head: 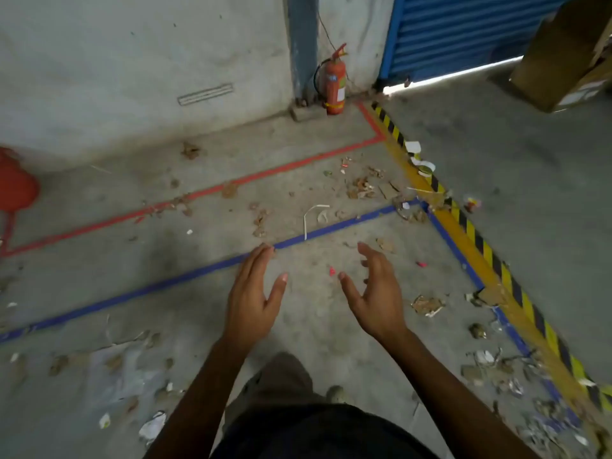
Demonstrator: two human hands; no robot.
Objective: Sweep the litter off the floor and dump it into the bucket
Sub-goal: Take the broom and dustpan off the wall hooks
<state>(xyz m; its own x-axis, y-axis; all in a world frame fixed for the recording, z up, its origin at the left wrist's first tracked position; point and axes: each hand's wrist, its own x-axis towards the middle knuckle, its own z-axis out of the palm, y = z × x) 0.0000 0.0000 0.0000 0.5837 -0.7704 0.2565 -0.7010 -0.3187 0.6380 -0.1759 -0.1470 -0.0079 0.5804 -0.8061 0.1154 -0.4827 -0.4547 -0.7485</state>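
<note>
Litter lies scattered over the grey concrete floor: brown cardboard scraps near the tape corner, a bent white strip, torn paper at the right, and more scraps at the lower left. My left hand and my right hand are held out in front of me above the floor, palms facing each other, fingers loose, both holding nothing. No broom and no bucket are in view.
A red fire extinguisher stands against the wall by a blue pillar. A red object sits at the left edge. Blue shutter and a cardboard box are at the upper right. Yellow-black hazard tape runs diagonally.
</note>
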